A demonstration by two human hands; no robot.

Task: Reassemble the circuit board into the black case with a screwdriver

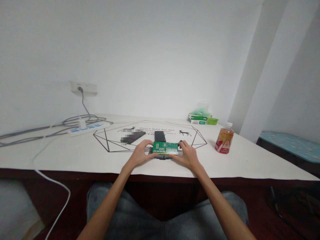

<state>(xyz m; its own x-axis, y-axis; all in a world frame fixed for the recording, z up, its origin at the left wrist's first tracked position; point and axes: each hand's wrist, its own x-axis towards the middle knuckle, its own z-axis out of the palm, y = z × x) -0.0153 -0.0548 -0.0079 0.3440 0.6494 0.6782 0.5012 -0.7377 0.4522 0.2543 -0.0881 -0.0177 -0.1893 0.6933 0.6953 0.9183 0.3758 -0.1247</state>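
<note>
A green circuit board (165, 147) is gripped by its two ends, tilted so its face with pale components shows. My left hand (140, 154) has its fingers closed on the left end, and my right hand (187, 155) pinches the right end. Beneath the board lies a dark grey flat part (163, 157), mostly covered by the board and fingers. A small black round piece shows at my right fingertips; I cannot tell what it is. Just behind the board is a black rectangular block (160, 136). A long black object (136, 137), partly blurred out, lies to the left.
On the white table (75, 156) a drink bottle (224, 138) stands at right. Green-and-white boxes (198, 119) sit at the back right. At left lie a power strip (86, 130) and grey cables (50, 128); a white cable (58, 183) hangs over the front edge.
</note>
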